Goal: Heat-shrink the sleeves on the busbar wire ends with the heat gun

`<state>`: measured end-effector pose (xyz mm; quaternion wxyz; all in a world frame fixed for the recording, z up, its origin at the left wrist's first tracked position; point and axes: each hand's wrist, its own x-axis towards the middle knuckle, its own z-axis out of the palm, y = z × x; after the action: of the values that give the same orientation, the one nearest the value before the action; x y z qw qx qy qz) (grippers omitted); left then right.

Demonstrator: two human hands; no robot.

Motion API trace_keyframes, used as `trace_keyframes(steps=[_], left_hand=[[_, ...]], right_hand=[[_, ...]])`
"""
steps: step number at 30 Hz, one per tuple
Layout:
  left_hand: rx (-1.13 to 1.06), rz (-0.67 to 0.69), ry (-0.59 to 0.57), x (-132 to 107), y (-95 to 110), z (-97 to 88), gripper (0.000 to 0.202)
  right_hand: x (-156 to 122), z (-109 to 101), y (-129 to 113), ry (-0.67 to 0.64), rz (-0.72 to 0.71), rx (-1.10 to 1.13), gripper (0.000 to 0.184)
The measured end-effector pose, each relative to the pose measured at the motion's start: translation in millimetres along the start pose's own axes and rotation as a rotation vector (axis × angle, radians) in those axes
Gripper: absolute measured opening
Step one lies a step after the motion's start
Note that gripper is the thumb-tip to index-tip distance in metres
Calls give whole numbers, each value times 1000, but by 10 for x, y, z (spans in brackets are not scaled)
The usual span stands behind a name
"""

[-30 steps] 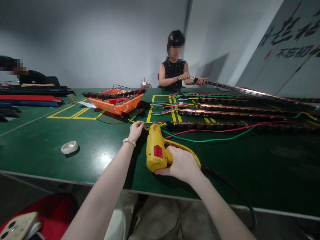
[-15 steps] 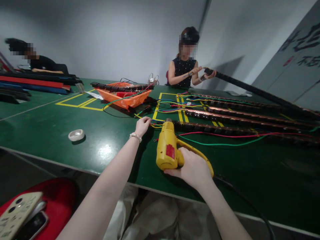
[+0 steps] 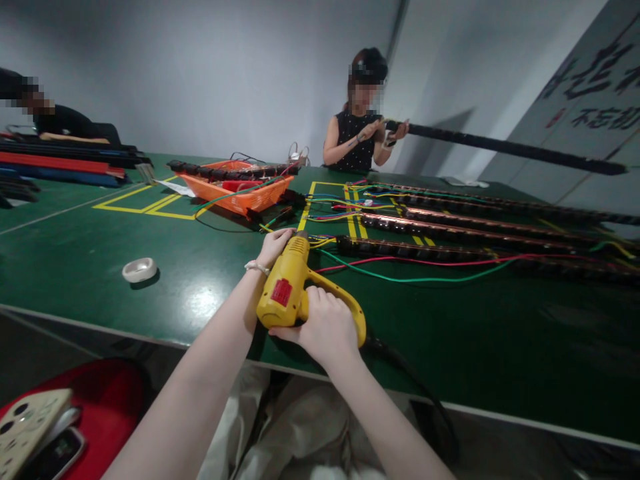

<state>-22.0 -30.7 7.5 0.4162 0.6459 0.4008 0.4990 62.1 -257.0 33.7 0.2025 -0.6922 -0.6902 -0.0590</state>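
My right hand (image 3: 327, 327) is wrapped around the handle of a yellow heat gun (image 3: 285, 283) with a red label, its nozzle pointing away from me. Just left of that nozzle, my left hand (image 3: 275, 245) is closed in a pinch on thin coloured wires; their short yellow-green ends (image 3: 266, 228) stick out to its left. The gun's body hides part of my left fingers. On the nozzle's right, yellow and blue wires (image 3: 323, 241) run into the end of the nearest long dark bar (image 3: 400, 248).
Several long copper-and-black bars (image 3: 450, 235) lie across the right of the green table (image 3: 165, 307). An orange basket (image 3: 250, 200) and a white tape roll (image 3: 139, 270) are to the left. Opposite, a co-worker (image 3: 357, 137) holds a long black bar (image 3: 500, 145). A black cord (image 3: 400, 360) trails from the gun.
The heat gun in my right hand has moved left, bringing its nozzle beside my left fingers. My left hand keeps its pinch. The co-worker's black bar has swung more level.
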Motion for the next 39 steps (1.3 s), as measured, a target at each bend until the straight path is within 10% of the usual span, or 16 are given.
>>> trace_keyframes(steps=[39], left_hand=[[192, 90, -44, 69, -194, -24, 31]], right_hand=[[-333, -290, 623, -19, -11, 24, 73]])
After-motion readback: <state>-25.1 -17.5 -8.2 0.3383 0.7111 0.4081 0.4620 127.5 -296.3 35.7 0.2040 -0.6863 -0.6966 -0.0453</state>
